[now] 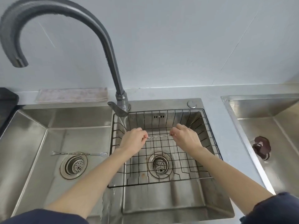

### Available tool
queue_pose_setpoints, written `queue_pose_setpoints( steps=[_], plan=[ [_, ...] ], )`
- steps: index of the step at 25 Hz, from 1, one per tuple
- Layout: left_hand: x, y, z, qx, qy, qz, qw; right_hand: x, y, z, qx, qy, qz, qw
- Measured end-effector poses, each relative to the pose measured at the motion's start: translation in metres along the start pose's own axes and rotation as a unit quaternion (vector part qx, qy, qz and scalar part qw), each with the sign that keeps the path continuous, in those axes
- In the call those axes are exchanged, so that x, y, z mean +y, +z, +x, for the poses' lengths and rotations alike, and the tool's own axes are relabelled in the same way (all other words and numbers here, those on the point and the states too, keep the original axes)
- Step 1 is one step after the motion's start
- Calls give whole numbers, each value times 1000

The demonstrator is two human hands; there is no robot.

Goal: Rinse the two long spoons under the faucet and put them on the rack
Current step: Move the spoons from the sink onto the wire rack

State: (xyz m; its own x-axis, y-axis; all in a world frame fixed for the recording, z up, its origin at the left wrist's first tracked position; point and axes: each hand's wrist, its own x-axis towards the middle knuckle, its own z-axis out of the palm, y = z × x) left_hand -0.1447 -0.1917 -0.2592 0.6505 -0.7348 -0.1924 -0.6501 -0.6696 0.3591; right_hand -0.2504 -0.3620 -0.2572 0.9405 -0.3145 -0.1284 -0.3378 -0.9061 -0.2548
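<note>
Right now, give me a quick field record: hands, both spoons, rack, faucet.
left hand: pinches one end of held spoon
right hand: pinches the other end
held spoon: level, above the rack
second spoon: lies in left basin, by the drain
rack: black wire, in middle basin
faucet: spout over left side; no water visible

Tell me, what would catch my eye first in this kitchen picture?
Two bare hands, the left hand and the right hand, each pinch one end of a twisted long spoon, held level over the black wire rack in the middle sink. A tall curved faucet arches toward the left sink, where a second long spoon lies by the drain.
</note>
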Motion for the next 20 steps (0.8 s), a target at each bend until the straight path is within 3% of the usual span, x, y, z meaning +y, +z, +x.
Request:
queue_pose_setpoints(
  steps=[8, 20],
  plan=[
    [-9, 35, 25, -54, -46, -1, 997, 20, 41, 20, -57, -5, 47, 997],
    [-15, 41, 18, -71, -65, -5, 995, 13, 38, 13, -127, 36, 4, 991]
  ],
)
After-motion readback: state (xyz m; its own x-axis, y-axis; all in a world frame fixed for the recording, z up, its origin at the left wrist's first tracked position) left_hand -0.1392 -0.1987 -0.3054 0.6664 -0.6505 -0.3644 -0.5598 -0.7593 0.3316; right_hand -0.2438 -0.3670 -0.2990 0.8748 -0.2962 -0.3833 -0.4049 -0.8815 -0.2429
